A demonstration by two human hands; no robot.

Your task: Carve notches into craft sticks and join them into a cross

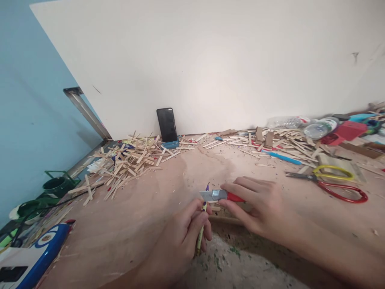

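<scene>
My right hand (258,204) grips a red utility knife (218,195), its wide metal blade pointing left. In my left hand (191,226) is a thin yellow stick with dark purple spots (200,237), pinched between thumb and fingers and slanting upward. The blade's end lies just above the top of this stick; whether they touch I cannot tell. A small purple piece (207,186) shows behind the blade. Both hands are at the front edge of the wooden table (168,188). To the right lie scissors (331,180) with one yellow and one red handle.
Piles of wooden craft sticks (132,158) lie at the back left and back right. A phone (167,125) leans upright against the white board (195,60). Plastic bottles (321,127) and a blue pen-like tool (282,157) are at right. A blue-and-white device (39,257) sits at left.
</scene>
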